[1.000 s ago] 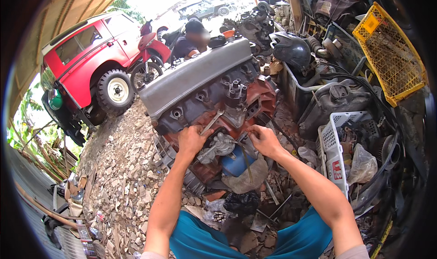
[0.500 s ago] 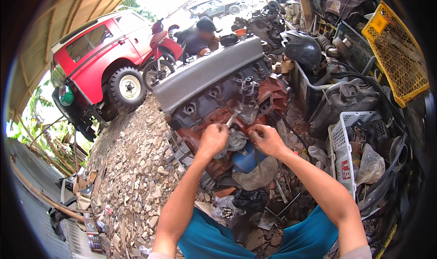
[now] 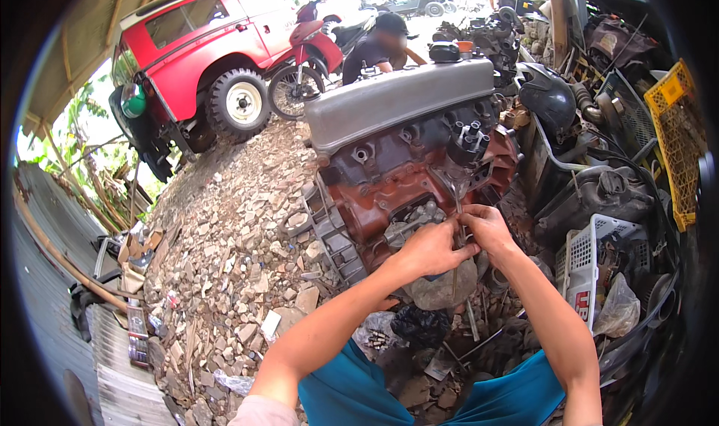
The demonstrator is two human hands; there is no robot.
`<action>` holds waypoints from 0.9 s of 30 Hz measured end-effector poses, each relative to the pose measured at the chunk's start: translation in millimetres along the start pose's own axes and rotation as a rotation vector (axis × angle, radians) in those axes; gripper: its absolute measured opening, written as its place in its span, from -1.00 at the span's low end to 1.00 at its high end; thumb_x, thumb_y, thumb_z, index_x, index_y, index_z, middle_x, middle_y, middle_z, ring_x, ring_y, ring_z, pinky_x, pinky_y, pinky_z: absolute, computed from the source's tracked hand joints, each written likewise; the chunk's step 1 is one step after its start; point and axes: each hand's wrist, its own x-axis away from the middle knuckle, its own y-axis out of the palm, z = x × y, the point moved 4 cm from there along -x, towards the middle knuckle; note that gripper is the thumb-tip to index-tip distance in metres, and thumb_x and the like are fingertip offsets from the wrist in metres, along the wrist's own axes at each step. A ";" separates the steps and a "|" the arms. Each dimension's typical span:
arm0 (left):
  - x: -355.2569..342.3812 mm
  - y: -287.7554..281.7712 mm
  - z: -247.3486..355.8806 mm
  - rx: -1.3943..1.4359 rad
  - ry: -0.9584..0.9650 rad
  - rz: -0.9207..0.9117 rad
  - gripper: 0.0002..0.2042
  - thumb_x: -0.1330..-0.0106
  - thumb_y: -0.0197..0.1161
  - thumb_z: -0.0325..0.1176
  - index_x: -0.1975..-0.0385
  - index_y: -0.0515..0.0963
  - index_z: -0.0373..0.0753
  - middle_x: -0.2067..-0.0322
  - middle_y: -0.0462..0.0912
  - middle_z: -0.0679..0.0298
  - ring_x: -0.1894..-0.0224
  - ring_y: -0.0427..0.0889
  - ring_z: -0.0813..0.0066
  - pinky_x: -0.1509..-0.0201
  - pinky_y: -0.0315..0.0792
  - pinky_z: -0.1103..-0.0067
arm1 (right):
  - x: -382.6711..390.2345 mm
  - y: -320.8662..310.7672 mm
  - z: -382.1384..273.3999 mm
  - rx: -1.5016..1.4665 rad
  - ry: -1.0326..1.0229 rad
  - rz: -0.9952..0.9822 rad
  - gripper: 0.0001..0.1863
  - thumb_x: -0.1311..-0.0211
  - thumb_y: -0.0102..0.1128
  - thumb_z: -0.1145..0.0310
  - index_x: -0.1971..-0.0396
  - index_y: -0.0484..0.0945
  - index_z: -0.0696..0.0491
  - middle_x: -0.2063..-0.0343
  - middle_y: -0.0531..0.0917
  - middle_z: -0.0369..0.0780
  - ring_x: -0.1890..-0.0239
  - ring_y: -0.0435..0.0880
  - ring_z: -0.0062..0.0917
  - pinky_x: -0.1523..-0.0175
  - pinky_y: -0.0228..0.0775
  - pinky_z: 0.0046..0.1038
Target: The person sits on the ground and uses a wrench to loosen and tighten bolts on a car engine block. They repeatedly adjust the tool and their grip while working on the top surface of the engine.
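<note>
A large engine with a red-brown block (image 3: 367, 216) and a long grey valve cover (image 3: 401, 100) stands before me. On its near side is a black distributor cap (image 3: 469, 146) with several upright terminals. Below it, my left hand (image 3: 434, 250) and my right hand (image 3: 485, 230) meet, their fingers closed together. A slim metal tool, apparently a spanner (image 3: 458, 190), rises from between their fingertips toward the distributor's base. My hands partly hide its lower end. A greyish metal pump-like part (image 3: 413, 222) sits on the block beside my left hand.
Stony rubble (image 3: 232, 276) covers the ground at left. A red off-road vehicle (image 3: 202, 59), a red motorbike (image 3: 311, 47) and a crouching person (image 3: 374, 51) are beyond the engine. At right are a white crate (image 3: 588, 276), a black jerrycan (image 3: 595, 197), a helmet (image 3: 547, 96) and a yellow crate (image 3: 674, 141).
My left hand has moved right, bringing the spanner over to my right hand, and the two now meet. The view has shifted, so the engine appears farther right.
</note>
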 end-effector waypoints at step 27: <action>-28.2 -31.6 -66.3 -0.023 -0.044 0.417 -0.51 -0.31 0.19 0.12 0.34 0.67 -0.29 0.39 0.73 0.02 0.23 0.72 0.02 0.12 0.54 0.22 | -33.4 18.6 -7.6 0.595 -0.340 0.359 -0.69 -0.09 0.32 0.34 0.22 0.61 0.22 0.44 0.72 -0.14 0.40 0.69 -0.46 0.20 0.50 -0.39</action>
